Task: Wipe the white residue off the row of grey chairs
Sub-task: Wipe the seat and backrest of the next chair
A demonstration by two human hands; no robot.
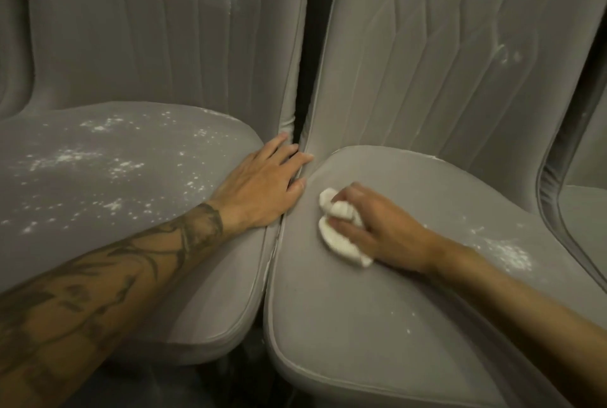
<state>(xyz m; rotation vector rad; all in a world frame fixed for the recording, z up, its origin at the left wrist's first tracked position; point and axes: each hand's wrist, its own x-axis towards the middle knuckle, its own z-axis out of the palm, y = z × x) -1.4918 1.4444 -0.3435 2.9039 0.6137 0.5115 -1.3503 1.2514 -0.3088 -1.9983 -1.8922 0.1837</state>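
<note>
I see grey ribbed-back chairs [410,62], white speckled residue [72,158] on them, white cloth [340,245], dark tattoo linework on left forearm [115,276].

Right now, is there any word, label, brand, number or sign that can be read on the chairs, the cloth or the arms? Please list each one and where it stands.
There is no readable text in this view.
On the left chair: no label or tag, only white residue.
On the right chair: no label or tag.
On the white cloth in the right hand: plain, no print.
On the tattoo of the left forearm: dark shapes, no legible letters.
</note>
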